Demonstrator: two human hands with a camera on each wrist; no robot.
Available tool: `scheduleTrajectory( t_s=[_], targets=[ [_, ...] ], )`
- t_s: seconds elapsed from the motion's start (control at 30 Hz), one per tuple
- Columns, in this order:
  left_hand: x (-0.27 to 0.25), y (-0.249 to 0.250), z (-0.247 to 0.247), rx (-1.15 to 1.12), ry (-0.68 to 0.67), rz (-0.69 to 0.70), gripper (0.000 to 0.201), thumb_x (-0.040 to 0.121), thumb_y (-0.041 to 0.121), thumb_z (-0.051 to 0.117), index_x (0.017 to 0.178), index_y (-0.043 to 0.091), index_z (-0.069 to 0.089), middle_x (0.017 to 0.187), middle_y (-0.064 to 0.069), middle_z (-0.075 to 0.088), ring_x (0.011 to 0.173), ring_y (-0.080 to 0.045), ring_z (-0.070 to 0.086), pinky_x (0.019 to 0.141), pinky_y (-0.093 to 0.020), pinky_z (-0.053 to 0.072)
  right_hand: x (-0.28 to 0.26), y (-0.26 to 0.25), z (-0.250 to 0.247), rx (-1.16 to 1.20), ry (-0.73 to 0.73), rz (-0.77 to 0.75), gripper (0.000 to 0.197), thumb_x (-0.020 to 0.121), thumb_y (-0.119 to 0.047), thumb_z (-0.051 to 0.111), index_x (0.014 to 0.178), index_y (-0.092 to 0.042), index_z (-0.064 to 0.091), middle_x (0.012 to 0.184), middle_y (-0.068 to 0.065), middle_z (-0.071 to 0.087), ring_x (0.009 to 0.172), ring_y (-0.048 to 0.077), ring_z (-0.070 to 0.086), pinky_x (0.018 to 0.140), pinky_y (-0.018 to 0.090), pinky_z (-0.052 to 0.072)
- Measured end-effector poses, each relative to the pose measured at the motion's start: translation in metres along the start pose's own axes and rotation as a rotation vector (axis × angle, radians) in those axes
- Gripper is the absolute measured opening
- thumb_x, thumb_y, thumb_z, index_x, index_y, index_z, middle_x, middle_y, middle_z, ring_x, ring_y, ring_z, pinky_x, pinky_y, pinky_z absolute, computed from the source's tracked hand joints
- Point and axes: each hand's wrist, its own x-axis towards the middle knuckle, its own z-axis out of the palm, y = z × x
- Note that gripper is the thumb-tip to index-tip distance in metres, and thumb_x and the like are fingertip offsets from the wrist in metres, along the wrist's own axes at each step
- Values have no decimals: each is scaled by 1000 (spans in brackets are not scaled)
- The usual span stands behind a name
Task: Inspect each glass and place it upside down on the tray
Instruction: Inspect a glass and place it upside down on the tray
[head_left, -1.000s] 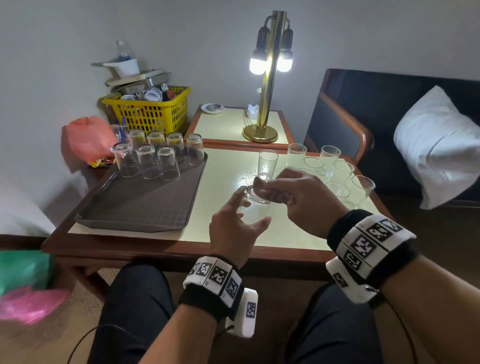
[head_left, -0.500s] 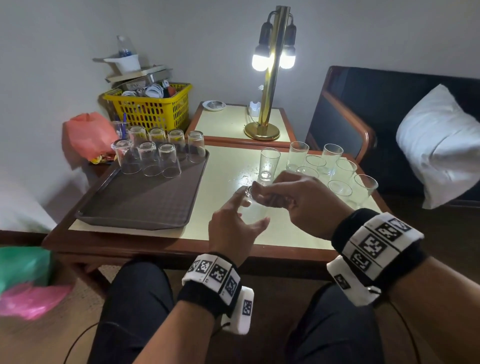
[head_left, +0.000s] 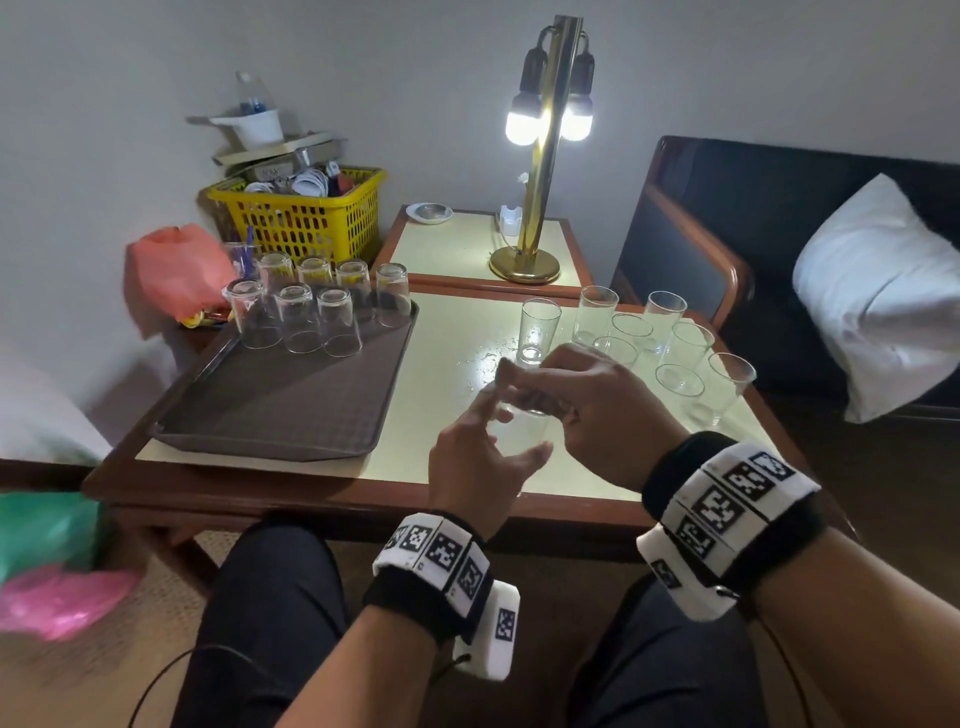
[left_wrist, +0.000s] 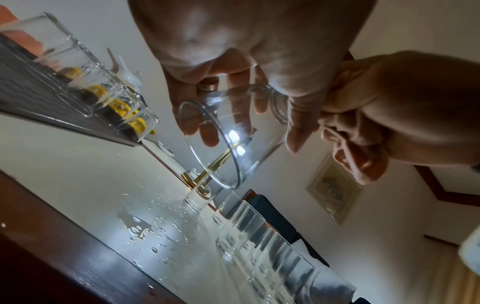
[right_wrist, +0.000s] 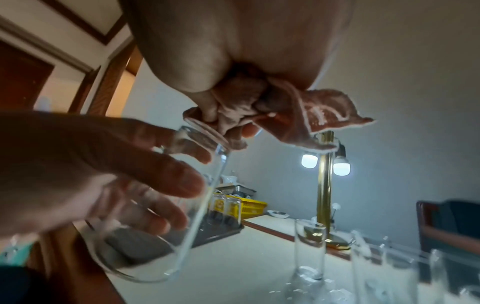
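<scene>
So the glass (left_wrist: 228, 131) is sitting in mid-air above the near part of the table (head_left: 447, 332), tipped over with its open rim pointing down toward the person and its thick base up top. The left hand (head_left: 480, 475) is cradling it from the side, thumb on one wall and fingers spread along the other, so the body of the glass is lying right across the palm side. The right hand (head_left: 597, 410) is bunching a brownish cloth (right_wrist: 306, 121) in its curled fingers and pressing it against the base end, so it's sitting above and just past the left one.

The brown tray (head_left: 280, 400) is lying off to the left, well apart from the hands, with a cluster of upside-down glasses (head_left: 317, 312) standing at its far end. The upright glasses (head_left: 644, 343) are waiting just behind the right hand, near the brass lamp (head_left: 540, 171). Water droplets (left_wrist: 155, 228) are showing on the tabletop under the held glass.
</scene>
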Motion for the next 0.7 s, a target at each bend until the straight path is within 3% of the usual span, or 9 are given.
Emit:
scheduleTrajectory(
  t_s=[0.07,0.2,0.37,0.47,0.57,0.7],
  targets=[
    [-1,-4,-3,19,3,-15,76,80,43,87,146,30,52,114,13,68,94,-11,66,82,-26,56,-1,4,-3,59,-27,16,48,89,9,65,123,-25,73,101,0,66,93,20,63,78,40,59],
    [-3,2,3,-9,68,-13,77,80,40,87,147,28,51,121,7,71,94,-11,64,86,-31,58,5,1,-3,-146,-4,34,43,88,4,64,120,-23,73,98,2,65,90,23,58,76,44,57],
    [2,-2,1,-120,123,-51,82,79,36,89,148,28,46,126,9,65,106,-12,66,92,-35,59,3,-2,-6,-12,0,-60,48,88,7,67,125,-22,71,102,-1,67,92,20,63,78,32,57],
    [5,6,-3,-497,198,-179,90,76,38,90,150,32,38,130,-2,63,109,-21,69,92,-40,59,2,10,-9,-13,114,28,37,91,0,71,124,-16,71,110,-1,66,92,19,65,74,28,59],
    [18,14,-14,-988,170,-435,84,74,43,84,144,30,39,128,-14,62,102,-38,74,88,-53,59,-2,9,-5,101,228,137,27,93,-16,71,120,-15,73,110,-1,64,92,15,64,73,26,57],
    [25,11,-26,-1214,207,-570,92,74,45,81,150,24,34,125,-19,66,105,-37,74,82,-45,57,-14,-4,-2,205,300,220,22,86,-6,72,107,-13,75,97,-1,63,84,5,59,70,8,47]
  ],
)
